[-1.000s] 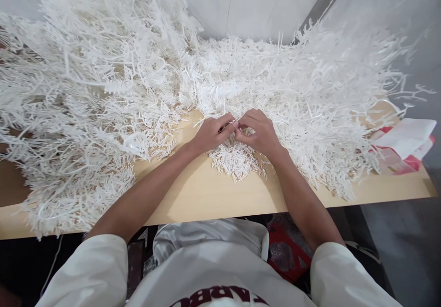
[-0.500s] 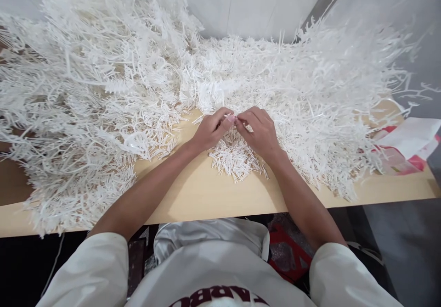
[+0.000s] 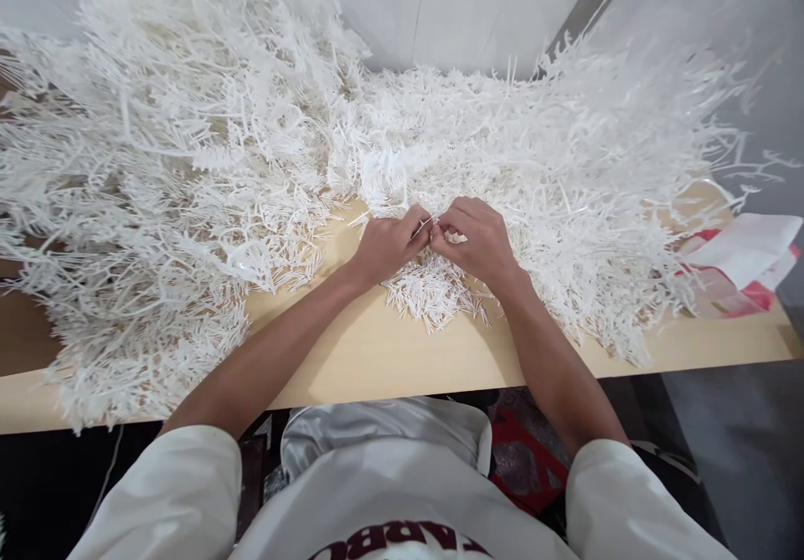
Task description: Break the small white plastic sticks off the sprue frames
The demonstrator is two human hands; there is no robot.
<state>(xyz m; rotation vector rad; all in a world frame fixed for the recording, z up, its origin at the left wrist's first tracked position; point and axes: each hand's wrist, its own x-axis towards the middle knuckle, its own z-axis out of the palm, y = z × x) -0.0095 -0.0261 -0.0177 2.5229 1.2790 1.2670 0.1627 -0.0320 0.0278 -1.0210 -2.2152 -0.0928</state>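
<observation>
from where i stand, both bare hands meet over the middle of a pale wooden table (image 3: 389, 367). the left hand (image 3: 386, 246) pinches a thin white strand (image 3: 425, 223) between thumb and curled forefinger. the right hand (image 3: 478, 235) has thumb and forefinger bent toward each other at the strand's right end; whether they grip it, i cannot tell. the strand sits just above a small pile of short white pieces (image 3: 432, 296) lying on the wood. a tall heap of white branching sprigs (image 3: 188, 141) stands to the left, a second heap (image 3: 565, 150) to the right. a pink and white packet (image 3: 729, 288) lies near the right end.
</observation>
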